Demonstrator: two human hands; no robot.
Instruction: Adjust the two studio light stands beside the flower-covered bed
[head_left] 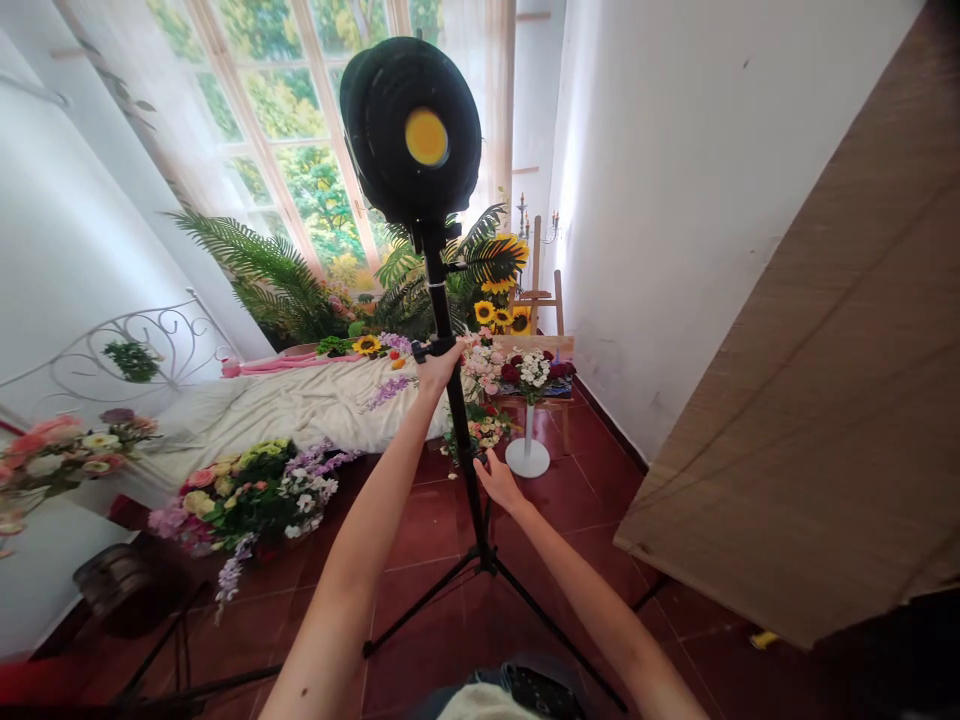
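Note:
A black light stand (459, 410) rises from the red tiled floor on spread tripod legs, tilted slightly to the left. On top sits a round black studio lamp (375, 130) with a yellow disc at its centre. My left hand (437, 370) is wrapped round the pole at the upper joint, beside a black knob. Lower down, my right hand (496, 480) has its fingers closed at a small knob on the pole's right side. Most of that knob is hidden by the fingers.
Behind the stand lies a bed with a cream blanket (330, 395). Flower bunches (247, 495) stand at the left. A white round-based stand (528, 458) and a wooden easel (559, 300) are beyond the pole. A large brown panel (810, 380) leans at the right.

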